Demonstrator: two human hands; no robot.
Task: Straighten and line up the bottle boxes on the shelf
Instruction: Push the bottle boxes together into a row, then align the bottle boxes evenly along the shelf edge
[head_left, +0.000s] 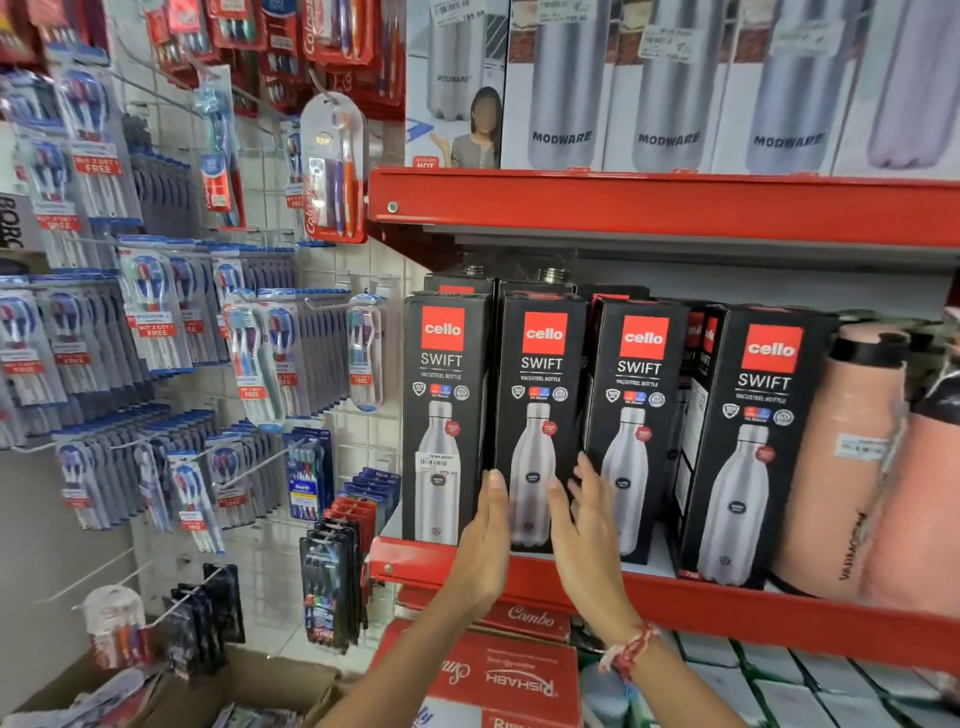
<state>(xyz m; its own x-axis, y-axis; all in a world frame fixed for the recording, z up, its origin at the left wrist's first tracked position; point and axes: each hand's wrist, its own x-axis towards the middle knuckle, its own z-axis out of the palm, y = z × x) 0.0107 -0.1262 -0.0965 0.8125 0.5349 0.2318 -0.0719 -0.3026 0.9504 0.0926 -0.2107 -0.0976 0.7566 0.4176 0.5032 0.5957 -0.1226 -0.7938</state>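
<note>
Several black "cello SWIFT" bottle boxes stand upright in a row on the red shelf. The leftmost box and the second box sit close together and face front. The third box stands further back and the fourth box is turned slightly; more boxes stand behind them. My left hand lies flat at the second box's lower left edge. My right hand, fingers spread, is at that box's lower right edge. Neither hand closes around the box.
Peach flasks stand right of the fourth box. White Modware boxes fill the upper shelf. Toothbrush packs hang on pegs to the left. Red boxes lie under the shelf, and a cardboard carton sits at lower left.
</note>
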